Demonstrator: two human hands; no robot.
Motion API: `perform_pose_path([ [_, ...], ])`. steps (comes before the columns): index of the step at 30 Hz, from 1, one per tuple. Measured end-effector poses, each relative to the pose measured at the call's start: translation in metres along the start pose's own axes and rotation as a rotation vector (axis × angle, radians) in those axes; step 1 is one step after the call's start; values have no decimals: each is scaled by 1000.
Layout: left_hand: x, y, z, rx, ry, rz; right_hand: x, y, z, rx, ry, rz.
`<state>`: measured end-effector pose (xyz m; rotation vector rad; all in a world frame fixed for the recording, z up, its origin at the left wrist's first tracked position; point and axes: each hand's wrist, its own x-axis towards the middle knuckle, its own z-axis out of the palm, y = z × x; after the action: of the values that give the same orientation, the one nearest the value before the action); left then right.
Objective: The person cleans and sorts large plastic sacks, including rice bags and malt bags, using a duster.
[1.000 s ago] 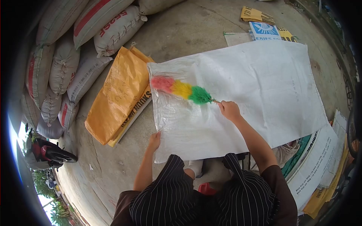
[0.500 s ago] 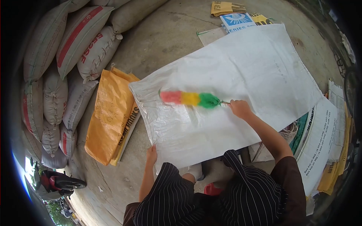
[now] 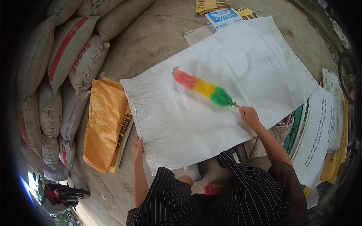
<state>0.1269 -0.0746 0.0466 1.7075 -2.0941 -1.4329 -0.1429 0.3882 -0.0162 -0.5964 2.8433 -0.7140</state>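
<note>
A large white woven sack [image 3: 181, 132] lies spread flat across the space before my knees. My right hand [image 3: 249, 116] is closed around the thin handle of a fluffy duster [image 3: 205, 89], banded red, yellow and green. The duster slants over the middle of the sack, its red tip toward the upper left and slightly blurred. At the sack's left edge, near the lower corner, my left hand [image 3: 138, 147] pinches the fabric, which wrinkles beside the fingers.
Filled sacks [image 3: 71, 49] are stacked at the left. Folded orange sacks [image 3: 103, 126] lie on the concrete floor beside the white one. More folded bags [image 3: 226, 17] lie at the back, and printed white sacks [image 3: 315, 132] at the right. A motorbike [image 3: 62, 194] stands at lower left.
My right hand has moved right and slightly down with the duster, whose red end has swung upward. My left hand has shifted a little up and left along the sack's edge.
</note>
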Motion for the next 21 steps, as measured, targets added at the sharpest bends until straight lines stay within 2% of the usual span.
perform_pose_path([
  [2,9,28,13,93,-49,72,-52,-12,-2,0,-340,-200],
  [5,19,52,14,241,-126,227,-92,-10,-24,-47,-321,-136],
  [6,18,57,14,303,-152,313,-97,10,-25,-97,-220,0],
  [7,7,68,11,303,-163,314,-105,34,-29,-147,-118,138],
  [9,-17,99,3,239,21,585,-124,78,-50,-245,127,394],
  [11,-20,104,-12,208,47,518,-136,107,-68,-289,426,605],
  [12,-20,102,-24,199,74,446,-140,109,-72,-297,421,603],
  [14,-24,99,-42,197,72,453,-145,104,-79,-107,597,812],
  [16,-24,96,-54,197,69,470,-154,88,-63,40,466,697],
  [18,-23,95,-66,229,118,477,-166,58,-38,181,165,341],
  [20,-20,93,-77,250,152,506,-169,37,-30,95,-239,-10],
  [21,-18,91,-83,263,191,525,-172,45,-26,96,-232,2],
])
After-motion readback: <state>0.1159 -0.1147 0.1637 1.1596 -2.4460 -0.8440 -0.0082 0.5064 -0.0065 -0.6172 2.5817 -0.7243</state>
